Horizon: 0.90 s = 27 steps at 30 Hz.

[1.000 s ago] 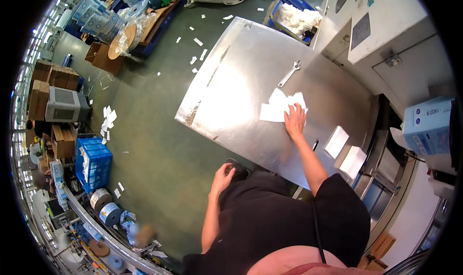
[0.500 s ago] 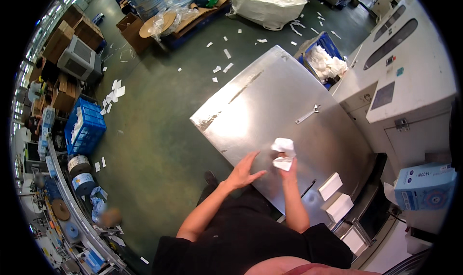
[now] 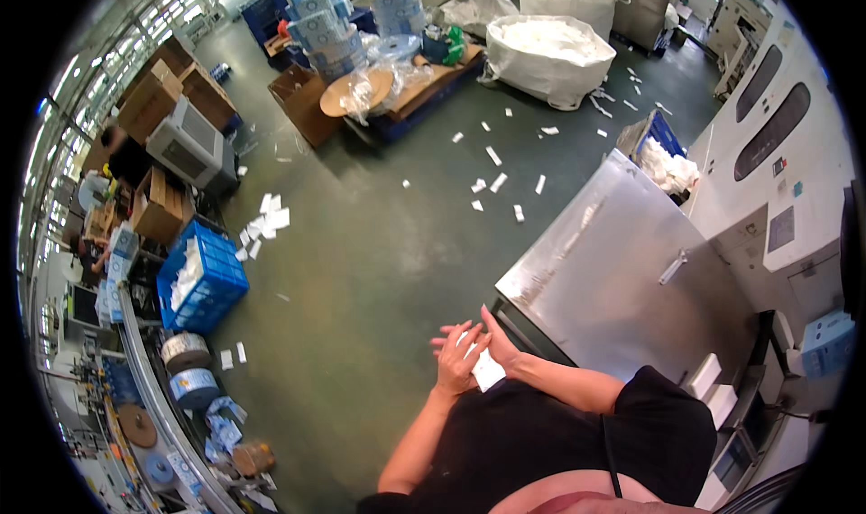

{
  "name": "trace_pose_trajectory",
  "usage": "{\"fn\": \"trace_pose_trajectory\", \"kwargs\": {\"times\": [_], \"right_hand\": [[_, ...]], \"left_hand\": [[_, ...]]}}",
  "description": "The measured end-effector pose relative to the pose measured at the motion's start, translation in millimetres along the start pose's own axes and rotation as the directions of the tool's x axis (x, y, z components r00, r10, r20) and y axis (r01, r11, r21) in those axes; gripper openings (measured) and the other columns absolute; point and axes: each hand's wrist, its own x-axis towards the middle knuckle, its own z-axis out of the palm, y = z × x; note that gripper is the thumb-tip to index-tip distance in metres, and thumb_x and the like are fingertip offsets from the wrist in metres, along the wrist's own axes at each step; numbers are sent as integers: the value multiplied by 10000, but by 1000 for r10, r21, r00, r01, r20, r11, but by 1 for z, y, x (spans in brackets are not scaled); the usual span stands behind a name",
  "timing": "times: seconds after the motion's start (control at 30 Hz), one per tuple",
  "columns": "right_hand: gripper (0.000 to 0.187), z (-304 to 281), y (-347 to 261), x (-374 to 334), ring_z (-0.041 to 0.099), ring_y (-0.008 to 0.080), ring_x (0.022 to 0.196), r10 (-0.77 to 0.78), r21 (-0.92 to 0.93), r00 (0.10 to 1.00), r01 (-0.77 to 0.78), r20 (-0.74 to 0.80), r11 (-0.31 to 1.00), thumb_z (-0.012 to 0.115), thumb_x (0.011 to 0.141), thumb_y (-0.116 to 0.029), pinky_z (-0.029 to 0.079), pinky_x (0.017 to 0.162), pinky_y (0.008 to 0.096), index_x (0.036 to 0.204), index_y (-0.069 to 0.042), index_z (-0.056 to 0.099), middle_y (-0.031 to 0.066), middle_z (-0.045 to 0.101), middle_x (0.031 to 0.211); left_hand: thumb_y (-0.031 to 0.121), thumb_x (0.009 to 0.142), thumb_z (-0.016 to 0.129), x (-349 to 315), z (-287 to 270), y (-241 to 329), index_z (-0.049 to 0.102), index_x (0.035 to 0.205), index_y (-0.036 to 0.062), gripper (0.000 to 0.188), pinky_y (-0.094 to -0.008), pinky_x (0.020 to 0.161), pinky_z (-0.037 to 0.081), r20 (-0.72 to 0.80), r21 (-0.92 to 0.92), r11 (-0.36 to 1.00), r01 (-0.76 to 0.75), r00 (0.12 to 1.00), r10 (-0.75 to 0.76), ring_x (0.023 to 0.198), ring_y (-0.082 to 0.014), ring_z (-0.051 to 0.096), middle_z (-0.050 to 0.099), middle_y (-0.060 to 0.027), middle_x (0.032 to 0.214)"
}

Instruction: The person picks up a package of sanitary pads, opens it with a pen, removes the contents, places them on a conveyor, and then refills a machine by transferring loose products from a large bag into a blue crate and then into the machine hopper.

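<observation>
In front of my body, beside the near corner of the metal table (image 3: 595,270), I have a small white folded tissue (image 3: 488,372) between my two hands. My left hand (image 3: 458,362) lies over it with the fingers curled across. From the other side my right hand (image 3: 503,341) supports the tissue, its palm against it and the thumb pointing up. Part of the tissue is hidden under the left fingers. On the table top lies an adjustable wrench (image 3: 673,267), away from both hands.
White tissue stacks (image 3: 704,375) stand at the table's right end, near a blue carton (image 3: 827,343). A large white machine (image 3: 767,144) borders the table. Left are a blue crate (image 3: 216,279) and a conveyor rail (image 3: 153,379). Paper scraps (image 3: 269,216) litter the floor.
The view has swung left, and I have turned away from the table. The tissue has moved from above the table to before my body. My left hand, apart before, now grips it too.
</observation>
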Motion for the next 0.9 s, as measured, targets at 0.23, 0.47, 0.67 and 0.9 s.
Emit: {"fn": "trace_pose_trajectory", "kwargs": {"times": [0.23,0.47,0.67,0.9], "right_hand": [[982,58,-54,120,496,387,1424,-98,-48,995,97,-17,994,294,980,-833,373,1226,505,1486,-6,450,231,480,1565],[668,42,-156,252,441,375,1474,-164,60,986,162,38,985,458,1057,-575,317,1244,510,1522,-98,419,234,413,1610],[525,74,-291,337,490,364,1446,-236,-11,968,237,83,971,522,1069,-407,373,1218,466,1471,-72,474,239,451,1590],[422,76,-492,392,620,319,1298,-461,-185,887,447,-36,875,536,1064,-365,447,1154,437,1335,-44,585,223,660,1364]], "left_hand": [[128,986,585,78,-32,-121,712,1225,22,291,-455,953,557,-216,-191,970,151,957,-192,1074,-367,698,733,-183,1153],[121,1011,656,219,-66,-319,734,1007,12,134,-382,690,542,-150,-177,912,370,906,-396,752,-284,689,732,-138,874],[296,1092,588,282,-128,-486,585,626,-7,556,-366,503,309,-496,54,811,583,720,-485,536,-115,421,484,-31,546],[336,1136,490,402,-180,-620,458,593,43,618,-335,525,326,-746,-146,870,471,526,-410,538,-108,378,437,9,552]]}}
